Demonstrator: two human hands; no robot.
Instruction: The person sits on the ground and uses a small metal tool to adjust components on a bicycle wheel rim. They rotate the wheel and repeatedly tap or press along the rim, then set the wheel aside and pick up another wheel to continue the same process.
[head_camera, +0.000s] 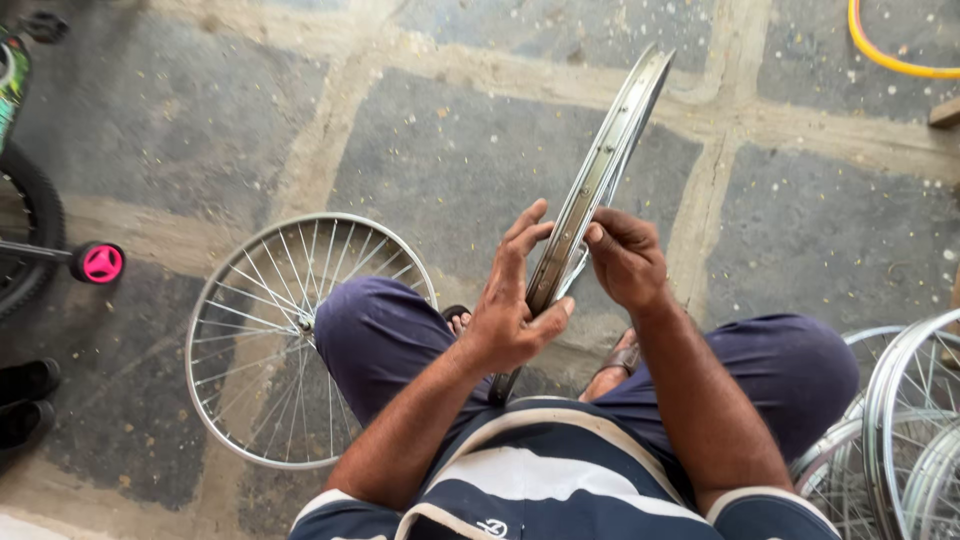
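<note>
I hold a bare metal bicycle rim (610, 150) upright, edge-on, between my knees. It has spoke holes along its inner channel and no spokes. My left hand (510, 300) grips its left side near the bottom, thumb under the edge and fingers spread upward. My right hand (625, 255) closes on the rim's right side at about the same height. The rim's lower end disappears between my legs.
A spoked silver wheel (260, 330) lies flat on the stone floor by my left knee. Several more spoked rims (900, 430) are stacked at the right. A small bicycle with a black tyre and pink training wheel (102, 262) stands at the left. A yellow hose (885, 50) curves at top right.
</note>
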